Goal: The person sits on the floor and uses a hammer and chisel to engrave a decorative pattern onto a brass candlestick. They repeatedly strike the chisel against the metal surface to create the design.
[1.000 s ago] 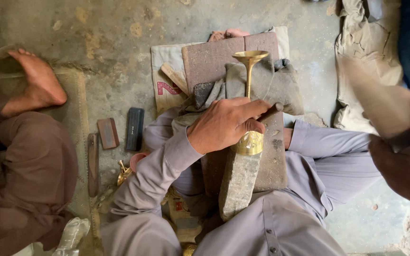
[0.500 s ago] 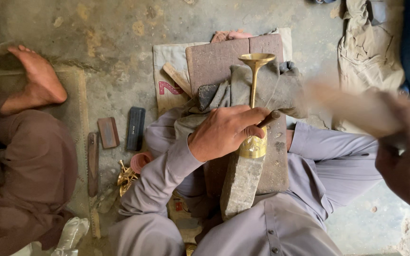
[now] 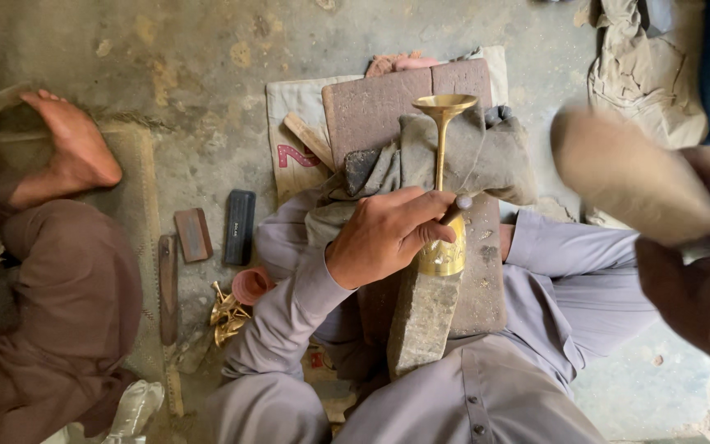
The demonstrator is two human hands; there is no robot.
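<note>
My left hand (image 3: 388, 234) is shut on a brass goblet (image 3: 442, 148), gripping its rounded body. The goblet lies along a grey stone block (image 3: 422, 321) that slopes over my lap. Its thin stem and flared end point away from me, over a grey cloth (image 3: 491, 156) and a reddish brick slab (image 3: 371, 107). My right hand (image 3: 700, 288) is raised close to the camera at the right, shut on a wooden mallet (image 3: 630, 177) that looks blurred. The mallet is in the air, apart from the goblet.
Another person's bare foot (image 3: 76, 148) and brown-trousered leg (image 3: 67, 304) are at the left. On the floor between us lie a black block (image 3: 240, 226), a reddish block (image 3: 193, 234), a flat metal bar (image 3: 168, 288), small brass pieces (image 3: 228, 312) and a pink cup (image 3: 250, 285). Crumpled cloth (image 3: 643, 66) lies at the top right.
My right hand has swung the mallet a little to the left, toward the goblet. My left hand has kept its grip on the goblet.
</note>
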